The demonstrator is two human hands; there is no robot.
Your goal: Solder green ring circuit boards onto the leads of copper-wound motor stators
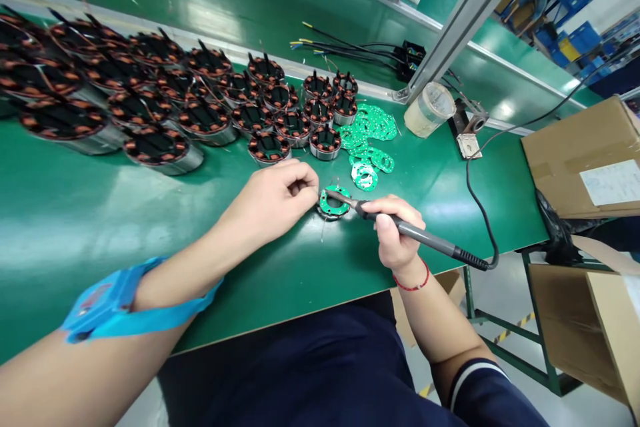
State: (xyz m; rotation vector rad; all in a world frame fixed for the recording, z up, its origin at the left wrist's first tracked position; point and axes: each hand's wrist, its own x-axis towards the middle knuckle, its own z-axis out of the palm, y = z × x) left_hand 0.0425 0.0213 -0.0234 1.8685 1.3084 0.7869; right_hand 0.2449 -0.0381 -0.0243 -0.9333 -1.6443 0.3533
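Observation:
A ring-shaped green circuit board [330, 208] sits on a motor stator on the green bench, with thin wires sticking out around it. My right hand [399, 227] grips a soldering iron [425, 235] like a pen, its tip over the upper left part of the board. At the board's left edge my left hand [280, 199] is closed in a pinch; whatever lies between its fingertips is too small to make out. Just behind the board lie several loose green ring boards [373, 123], the nearest being a single ring board [365, 176].
Many copper-wound stators [165, 150] stand in rows at the back left. Black cables [360, 48] lie near the metal post [463, 20]. A round tub [430, 110] and an iron stand [469, 123] are at the back right. The iron's cord [471, 180] loops beside a cardboard box [585, 153].

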